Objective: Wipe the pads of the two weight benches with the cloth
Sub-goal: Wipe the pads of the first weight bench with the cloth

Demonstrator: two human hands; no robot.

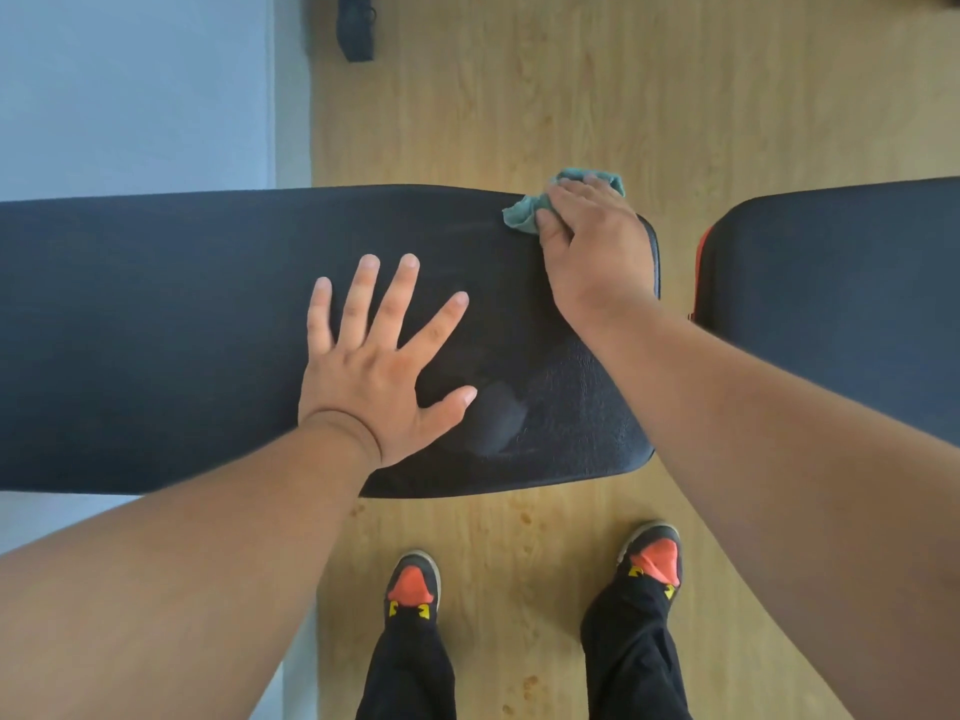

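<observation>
A long black bench pad (pixel 156 330) runs across the view from the left edge to right of centre. My left hand (pixel 382 356) lies flat on it with fingers spread wide. My right hand (pixel 592 241) grips a teal cloth (pixel 524 213) at the pad's far right corner, and cloth bunches out past the fingers and off the pad's edge. A second black bench pad (pixel 841 304) with a red trim on its end starts at the right, separated by a narrow gap. A dull smear (pixel 498 415) shows on the first pad near my left thumb.
Light wooden floor (pixel 519 96) lies beyond and below the benches. My two feet (pixel 415 589) in black and orange shoes stand close to the near side of the first pad. A pale blue-grey mat (pixel 130 85) covers the far left, and a dark object (pixel 356 26) stands at the top.
</observation>
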